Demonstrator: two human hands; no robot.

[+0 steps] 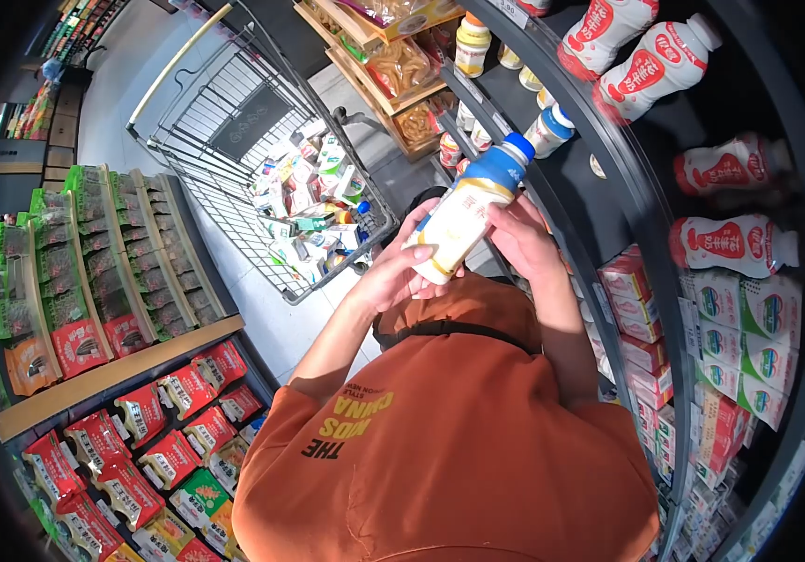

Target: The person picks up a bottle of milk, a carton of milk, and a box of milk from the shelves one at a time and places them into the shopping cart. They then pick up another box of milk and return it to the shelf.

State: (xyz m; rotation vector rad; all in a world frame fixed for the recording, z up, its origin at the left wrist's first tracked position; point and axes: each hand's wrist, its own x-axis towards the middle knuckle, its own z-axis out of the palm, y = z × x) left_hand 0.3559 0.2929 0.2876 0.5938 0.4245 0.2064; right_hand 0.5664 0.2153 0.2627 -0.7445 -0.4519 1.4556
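A white and yellow drink bottle (463,220) with a blue neck and blue cap is tilted in front of my chest, cap toward the upper right. My left hand (400,267) is closed round its lower part, the thumb across the label. On the other side, my right hand (526,239) has its fingers curled against the bottle, partly hidden behind it. Beside my right arm, the dark shelf carries white and red bottles (660,67) and a similar blue-capped bottle (549,129).
A wire shopping cart (234,122) full of cartons and packs (313,192) stands ahead on the left. At my left is a display of red snack bags (145,415) and green packets (93,244). Milk cartons (744,318) fill the right shelf; a wooden rack (393,70) stands ahead.
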